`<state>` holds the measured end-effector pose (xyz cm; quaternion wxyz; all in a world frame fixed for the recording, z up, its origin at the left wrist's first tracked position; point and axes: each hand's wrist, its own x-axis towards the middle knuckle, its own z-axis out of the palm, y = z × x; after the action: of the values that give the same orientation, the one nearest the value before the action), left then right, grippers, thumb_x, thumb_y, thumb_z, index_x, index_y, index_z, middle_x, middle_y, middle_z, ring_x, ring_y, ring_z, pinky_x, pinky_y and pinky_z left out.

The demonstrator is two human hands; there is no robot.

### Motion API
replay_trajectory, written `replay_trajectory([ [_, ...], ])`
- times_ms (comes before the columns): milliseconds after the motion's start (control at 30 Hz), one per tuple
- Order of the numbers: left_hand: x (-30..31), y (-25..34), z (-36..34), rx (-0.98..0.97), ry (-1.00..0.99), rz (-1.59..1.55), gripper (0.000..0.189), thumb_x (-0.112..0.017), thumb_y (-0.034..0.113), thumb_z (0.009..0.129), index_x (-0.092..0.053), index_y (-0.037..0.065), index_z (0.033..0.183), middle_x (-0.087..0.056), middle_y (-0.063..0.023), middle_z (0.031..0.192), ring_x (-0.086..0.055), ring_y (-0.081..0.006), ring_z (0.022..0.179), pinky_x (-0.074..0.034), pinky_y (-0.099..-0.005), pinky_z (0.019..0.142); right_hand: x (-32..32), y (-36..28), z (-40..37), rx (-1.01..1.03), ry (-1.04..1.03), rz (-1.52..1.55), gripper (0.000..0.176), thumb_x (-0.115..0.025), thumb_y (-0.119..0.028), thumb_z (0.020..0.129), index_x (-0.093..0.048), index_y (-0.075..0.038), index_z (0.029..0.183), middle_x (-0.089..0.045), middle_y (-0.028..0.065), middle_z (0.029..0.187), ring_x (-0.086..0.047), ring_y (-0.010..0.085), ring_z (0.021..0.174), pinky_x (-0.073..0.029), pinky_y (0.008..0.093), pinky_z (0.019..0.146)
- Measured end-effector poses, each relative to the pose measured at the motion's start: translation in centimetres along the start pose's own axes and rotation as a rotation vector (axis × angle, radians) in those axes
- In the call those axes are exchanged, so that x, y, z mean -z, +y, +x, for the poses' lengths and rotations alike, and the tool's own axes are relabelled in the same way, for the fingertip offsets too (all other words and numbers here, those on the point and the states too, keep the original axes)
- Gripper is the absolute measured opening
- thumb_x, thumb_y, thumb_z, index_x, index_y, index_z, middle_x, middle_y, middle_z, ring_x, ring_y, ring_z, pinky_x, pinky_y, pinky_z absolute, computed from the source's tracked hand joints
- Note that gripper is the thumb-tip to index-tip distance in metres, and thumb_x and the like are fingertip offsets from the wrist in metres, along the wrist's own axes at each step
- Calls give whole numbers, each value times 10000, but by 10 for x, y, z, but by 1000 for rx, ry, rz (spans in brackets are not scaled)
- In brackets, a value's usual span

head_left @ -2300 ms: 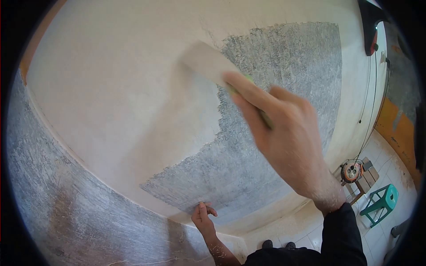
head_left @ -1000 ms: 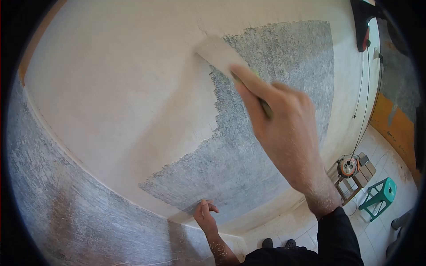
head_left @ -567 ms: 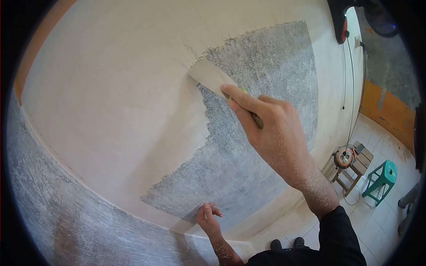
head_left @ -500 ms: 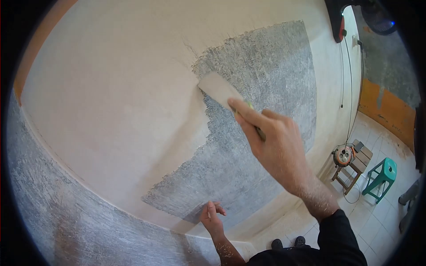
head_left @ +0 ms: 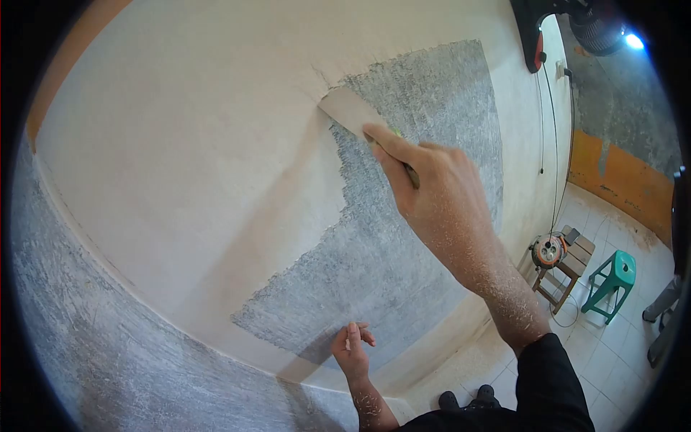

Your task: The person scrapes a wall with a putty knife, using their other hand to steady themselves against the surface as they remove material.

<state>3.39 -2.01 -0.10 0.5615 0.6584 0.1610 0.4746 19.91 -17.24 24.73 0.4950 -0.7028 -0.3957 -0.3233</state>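
My right hand (head_left: 443,173) is wrapped around the handle of a broad-bladed scraper (head_left: 350,109), index finger stretched along it toward the blade. The blade's edge lies at the ragged border where the cream-coloured paint (head_left: 216,158) meets a bare grey patch (head_left: 425,108) of the wall. Most of the handle is hidden in my fist. Low down, my left hand (head_left: 353,351) is in front of the bottom of the grey patch, fingers loosely bent and apart, holding nothing. Pale flecks dust both forearms.
On the right, a cable reel (head_left: 548,252) sits on a wooden stool (head_left: 576,259), beside a green plastic stool (head_left: 610,284). Cords hang down the wall above the reel. A lit lamp (head_left: 633,41) is at top right. Part of another person (head_left: 658,309) shows at the right edge.
My right hand and the scraper have moved up along the paint border. The left hand has shifted slightly right. The lamp at top right now shines brightly into view.
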Motion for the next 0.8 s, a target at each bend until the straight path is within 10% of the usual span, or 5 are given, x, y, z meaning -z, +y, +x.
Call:
replay_trajectory([
  [800,11,-3,4,25,20,9,389,-514,290,1029,-660,-36,876,-578,-51,601,-549,-125,529,-465,-278,524,7,-16,-3,-102,-70,112,281,-519,-198,1030,-677,-78,1229,-633,122,592,-591,160,456,-431,364,444],
])
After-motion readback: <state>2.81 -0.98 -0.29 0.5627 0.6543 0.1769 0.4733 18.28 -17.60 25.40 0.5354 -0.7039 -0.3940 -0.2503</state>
